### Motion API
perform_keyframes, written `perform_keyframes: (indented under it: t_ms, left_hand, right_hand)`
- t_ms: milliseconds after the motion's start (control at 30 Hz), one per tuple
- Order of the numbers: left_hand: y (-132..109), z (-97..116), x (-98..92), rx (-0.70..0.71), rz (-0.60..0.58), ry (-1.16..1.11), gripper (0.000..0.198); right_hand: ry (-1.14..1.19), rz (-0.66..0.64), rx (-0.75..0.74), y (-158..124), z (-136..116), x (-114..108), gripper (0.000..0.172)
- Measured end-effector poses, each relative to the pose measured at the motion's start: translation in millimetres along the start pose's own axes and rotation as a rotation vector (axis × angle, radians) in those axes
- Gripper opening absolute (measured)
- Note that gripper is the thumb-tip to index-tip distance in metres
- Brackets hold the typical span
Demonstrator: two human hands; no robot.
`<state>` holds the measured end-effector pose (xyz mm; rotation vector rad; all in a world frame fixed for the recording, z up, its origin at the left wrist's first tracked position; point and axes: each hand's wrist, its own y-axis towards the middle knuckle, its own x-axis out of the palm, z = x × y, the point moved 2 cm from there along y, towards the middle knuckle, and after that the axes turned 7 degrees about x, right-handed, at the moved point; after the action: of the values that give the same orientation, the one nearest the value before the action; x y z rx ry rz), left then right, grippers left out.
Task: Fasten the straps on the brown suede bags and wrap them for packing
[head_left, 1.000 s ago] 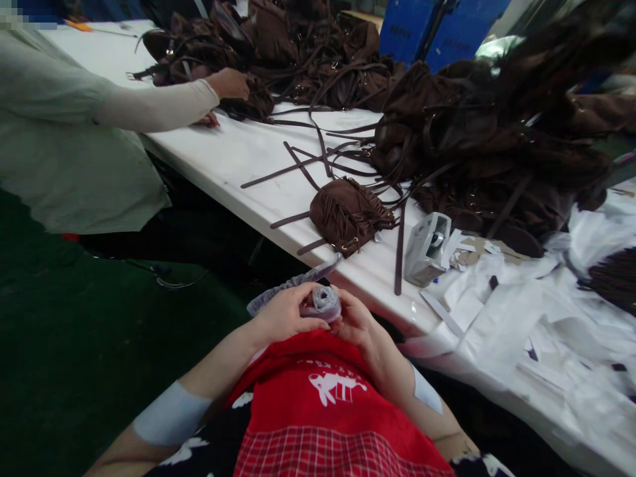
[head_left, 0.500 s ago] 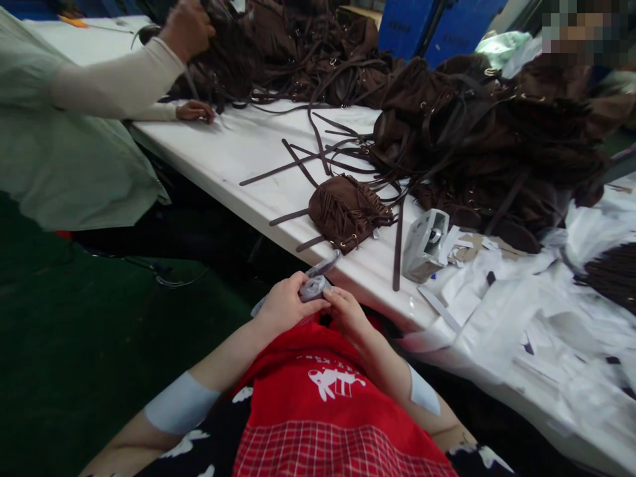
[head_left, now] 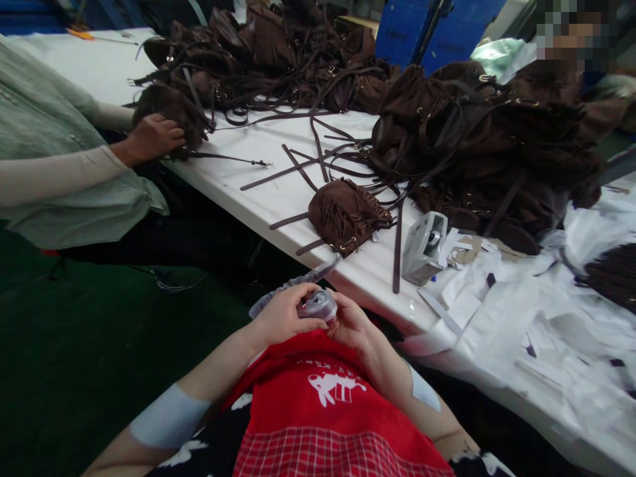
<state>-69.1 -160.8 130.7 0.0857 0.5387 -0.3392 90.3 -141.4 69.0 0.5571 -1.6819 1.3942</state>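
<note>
Just above my red apron, both hands are closed around a rolled plastic-wrapped strap (head_left: 320,305), a greyish coil in clear film. My left hand (head_left: 285,315) grips the coil from the left, thumb along its lower side. On the other side my right hand (head_left: 352,321) pinches its edge, with its fingertips partly hidden. A loose wrapped tail (head_left: 303,278) runs behind my left hand up to the table edge. In front lies a small brown fringed bag (head_left: 345,215), touched by neither hand.
A white table (head_left: 248,212) spans the view. Brown bags with long straps (head_left: 447,132) are heaped at the back. A grey tape dispenser (head_left: 424,248) stands by paper scraps and white plastic (head_left: 501,318). At left a co-worker's hand (head_left: 154,138) holds a brown bag.
The coil in my hands has moved slightly down and shows more of its side; more of the wrapped tail is visible. The co-worker has brought a brown bag left to the table edge.
</note>
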Motion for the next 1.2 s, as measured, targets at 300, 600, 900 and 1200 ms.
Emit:
perform_keyframes:
  t_ms: [300,600,900,1200]
  left_hand:
    - [2,-7,-6.3,-0.164,0.127,0.084,0.040]
    - [6,2,-2.5,-0.079,0.089,0.058,0.052]
    - [13,-2,-6.2,0.047,-0.055,-0.262,0.049]
    - [0,-18,-1.2,-0.471,-0.187,-1.012,0.060]
  right_hand:
    - [-0.292,-0.029,-0.377,-1,12,11,0.024]
    - [-0.263,-0.041,-0.434,-6,4,11,0.024]
    - [-0.100,-0.175,0.060,-2,-1,3,0.025]
    - [-1.129,-0.021,-0.813,-25,-15,19,0.076]
